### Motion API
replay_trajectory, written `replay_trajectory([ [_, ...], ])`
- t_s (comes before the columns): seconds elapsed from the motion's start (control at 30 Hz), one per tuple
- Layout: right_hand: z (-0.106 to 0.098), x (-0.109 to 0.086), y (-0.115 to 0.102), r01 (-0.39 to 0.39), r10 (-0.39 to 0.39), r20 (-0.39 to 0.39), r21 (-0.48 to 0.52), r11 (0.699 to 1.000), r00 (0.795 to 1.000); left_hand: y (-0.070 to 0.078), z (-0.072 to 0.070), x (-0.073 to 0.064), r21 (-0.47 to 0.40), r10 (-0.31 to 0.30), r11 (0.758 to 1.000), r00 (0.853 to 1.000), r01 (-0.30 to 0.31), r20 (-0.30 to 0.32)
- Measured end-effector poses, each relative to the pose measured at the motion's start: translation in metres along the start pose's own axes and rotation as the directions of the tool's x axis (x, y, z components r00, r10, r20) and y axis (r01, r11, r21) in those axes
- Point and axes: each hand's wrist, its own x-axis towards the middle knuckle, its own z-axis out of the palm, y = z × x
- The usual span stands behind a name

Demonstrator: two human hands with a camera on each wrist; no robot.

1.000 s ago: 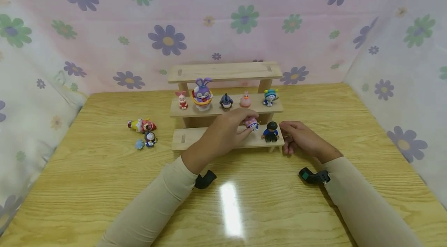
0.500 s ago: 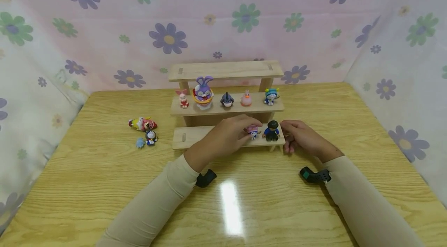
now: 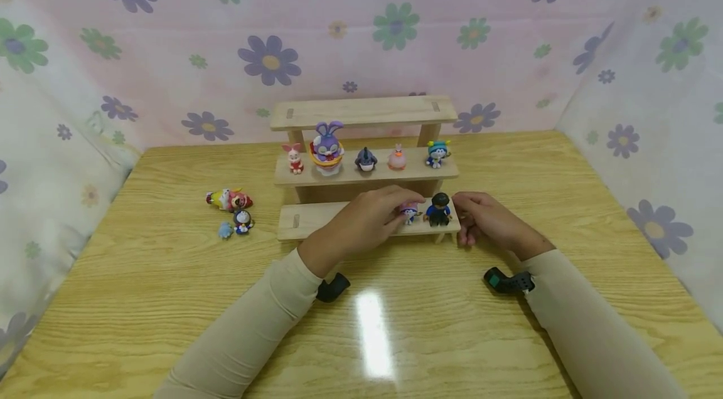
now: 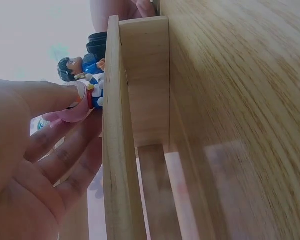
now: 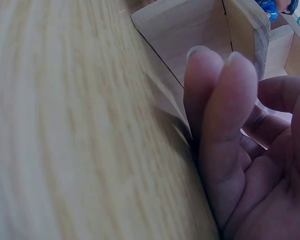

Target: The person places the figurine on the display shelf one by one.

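Note:
In the head view my left hand (image 3: pixel 369 217) is at the lowest step of a wooden shelf (image 3: pixel 316 216). Its thumb and fingers pinch a small figurine in a pink hat (image 3: pixel 409 213), which is upright on that step. The left wrist view shows the thumb across the figurine's pink hat (image 4: pixel 76 111) with fingers behind it. Right beside it sits a toy figure with black hair and blue sleeves (image 3: pixel 438 210). My right hand (image 3: pixel 491 223) rests on the table by the step's right end, fingers loosely bent with nothing between them.
On the middle step stand a piglet figurine (image 3: pixel 294 159), a purple rabbit (image 3: pixel 327 149), a dark grey figure (image 3: pixel 366 160), a pink figure (image 3: pixel 397 159) and a blue-hatted figure (image 3: pixel 437 155). Several more figurines, including a penguin-like one (image 3: pixel 242 221), lie left on the table (image 3: pixel 169 298).
My left hand has lowered the pink-hatted figurine onto the bottom step, beside the black-haired toy figure. The right hand has stayed at the shelf's right end.

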Motion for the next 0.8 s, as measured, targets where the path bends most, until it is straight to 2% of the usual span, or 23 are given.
replay_trajectory([
  [0.33, 0.0006, 0.0002, -0.0006, -0.003, 0.003, -0.009, -0.014, 1.000, 1.000, -0.0011, 0.0024, 0.0013, 0.031, -0.009, 0.999, 0.999, 0.007, 0.038],
  [0.63, 0.0013, -0.0014, -0.0026, -0.007, 0.007, -0.002, -0.014, 1.000, 1.000, 0.0001, 0.0014, -0.0004, 0.038, -0.023, 0.999, 0.999, 0.022, 0.032],
  [0.8, 0.0019, -0.0020, -0.0032, 0.001, -0.001, -0.002, -0.012, 1.000, 1.000, 0.0059, -0.0041, -0.0024, 0.095, -0.036, 0.995, 0.999, 0.033, 0.022],
])
